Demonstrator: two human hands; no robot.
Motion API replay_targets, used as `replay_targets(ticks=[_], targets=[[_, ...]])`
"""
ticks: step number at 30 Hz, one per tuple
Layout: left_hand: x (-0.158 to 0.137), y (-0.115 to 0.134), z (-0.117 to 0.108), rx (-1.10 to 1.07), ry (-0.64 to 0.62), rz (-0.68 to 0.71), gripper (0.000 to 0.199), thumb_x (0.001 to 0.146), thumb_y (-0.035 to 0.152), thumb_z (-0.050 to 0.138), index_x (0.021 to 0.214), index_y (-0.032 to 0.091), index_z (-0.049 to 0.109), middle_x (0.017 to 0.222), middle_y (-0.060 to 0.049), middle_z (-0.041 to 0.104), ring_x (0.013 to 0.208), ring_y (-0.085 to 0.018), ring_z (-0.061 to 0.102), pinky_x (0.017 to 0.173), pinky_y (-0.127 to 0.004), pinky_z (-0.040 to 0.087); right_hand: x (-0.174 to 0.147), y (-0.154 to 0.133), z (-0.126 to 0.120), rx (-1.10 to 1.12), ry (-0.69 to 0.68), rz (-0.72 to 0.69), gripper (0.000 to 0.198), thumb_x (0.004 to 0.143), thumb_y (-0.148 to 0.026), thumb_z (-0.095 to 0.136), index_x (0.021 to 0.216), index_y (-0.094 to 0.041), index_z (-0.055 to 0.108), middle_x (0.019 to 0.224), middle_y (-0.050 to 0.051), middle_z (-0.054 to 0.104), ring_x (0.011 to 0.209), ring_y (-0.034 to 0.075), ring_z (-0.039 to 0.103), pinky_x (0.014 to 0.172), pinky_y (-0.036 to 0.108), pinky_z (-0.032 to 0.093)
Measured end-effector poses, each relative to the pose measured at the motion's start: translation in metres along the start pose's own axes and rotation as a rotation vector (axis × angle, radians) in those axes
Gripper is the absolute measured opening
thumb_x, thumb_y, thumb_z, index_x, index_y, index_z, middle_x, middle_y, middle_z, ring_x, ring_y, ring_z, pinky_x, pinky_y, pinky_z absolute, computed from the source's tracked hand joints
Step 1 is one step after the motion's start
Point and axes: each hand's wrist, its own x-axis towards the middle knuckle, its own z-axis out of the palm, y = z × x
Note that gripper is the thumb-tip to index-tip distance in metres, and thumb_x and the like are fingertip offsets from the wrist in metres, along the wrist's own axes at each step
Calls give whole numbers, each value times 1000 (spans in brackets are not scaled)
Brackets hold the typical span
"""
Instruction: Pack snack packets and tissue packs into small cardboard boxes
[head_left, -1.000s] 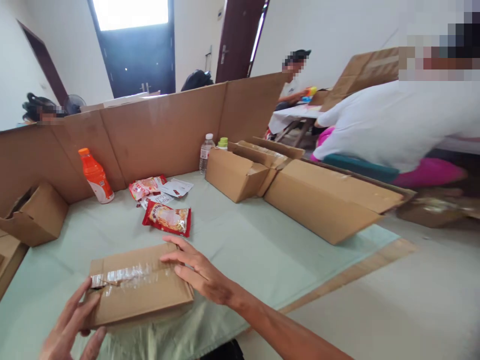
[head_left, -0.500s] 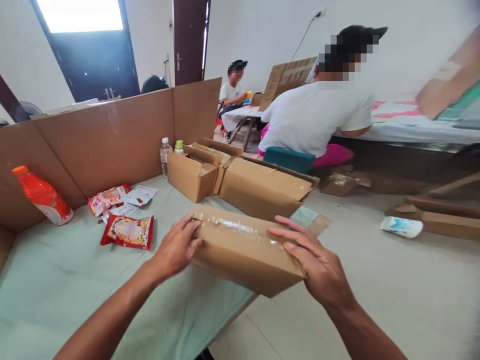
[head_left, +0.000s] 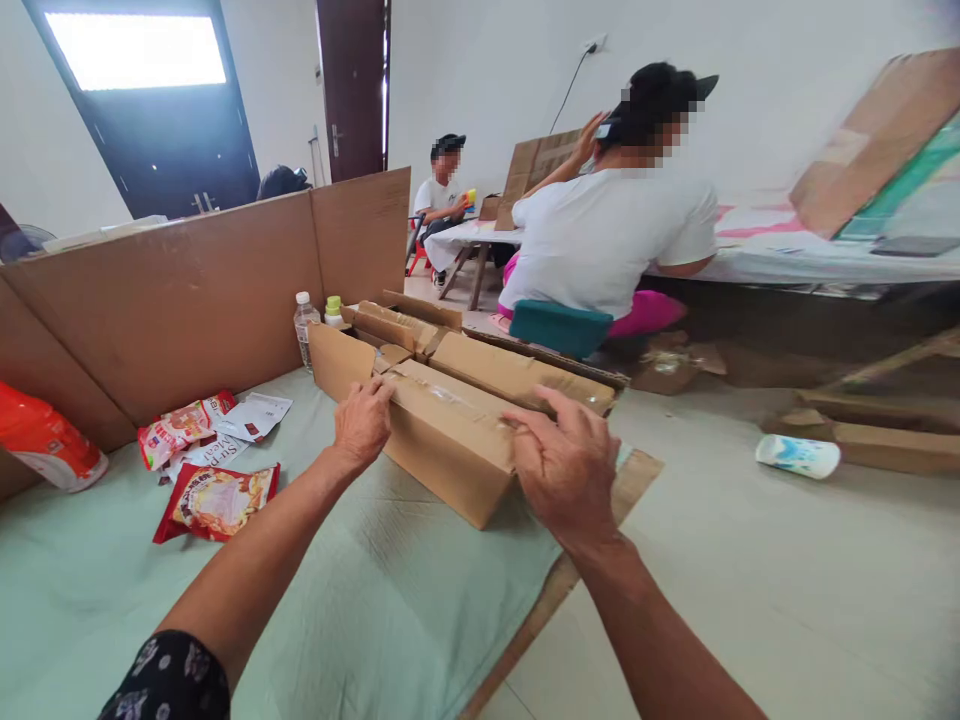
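Note:
A long closed cardboard box (head_left: 442, 440) with clear tape along its top sits near the corner of the cloth-covered table (head_left: 360, 600). My left hand (head_left: 364, 425) is closed on its left end, fingertips over the top edge. My right hand (head_left: 566, 460) grips the opposite end, thumb and fingers around the upper corner. Right behind it, close alongside, stands another taped cardboard box (head_left: 517, 372). An open-topped cardboard box (head_left: 339, 360) adjoins the held box's far left end.
Left on the table are a red snack packet (head_left: 217, 500), several other packets and an orange bottle (head_left: 49, 440). A clear bottle (head_left: 305, 330) stands by the cardboard partition (head_left: 187, 300). A seated person (head_left: 607, 230) is beyond; a paper cup (head_left: 799, 456) lies on the floor.
Both hands have carried the box forward and lowered it from near the table edge to beside the other boxes. The nearer seated person has raised a hand to the head.

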Motion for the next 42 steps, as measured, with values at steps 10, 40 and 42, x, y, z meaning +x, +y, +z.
replay_targets(ticks=[10, 40, 42], targets=[[-139, -50, 25, 124, -125, -52, 71, 78, 15, 73, 145, 22, 52, 166, -19, 35, 148, -34, 44, 117, -49, 44, -88, 0, -49, 98, 150, -126, 55, 96, -32, 61, 150, -31, 52, 155, 14, 51, 135, 40, 54, 110, 62, 43], [-363, -194, -40, 410, 238, -556, 64, 82, -2, 47, 139, 24, 62, 148, -11, 60, 140, -30, 52, 111, -47, 51, -121, -200, 189, 213, -759, -491, 47, 96, -23, 48, 142, -15, 55, 154, 19, 51, 135, 32, 52, 107, 48, 44], [-360, -193, -38, 399, 261, -566, 63, 82, -1, 48, 138, 24, 62, 149, -11, 59, 140, -30, 52, 109, -47, 52, -107, -215, 213, 178, -728, -461, 50, 93, -20, 52, 142, -13, 55, 156, 22, 48, 134, 35, 51, 104, 49, 45]])
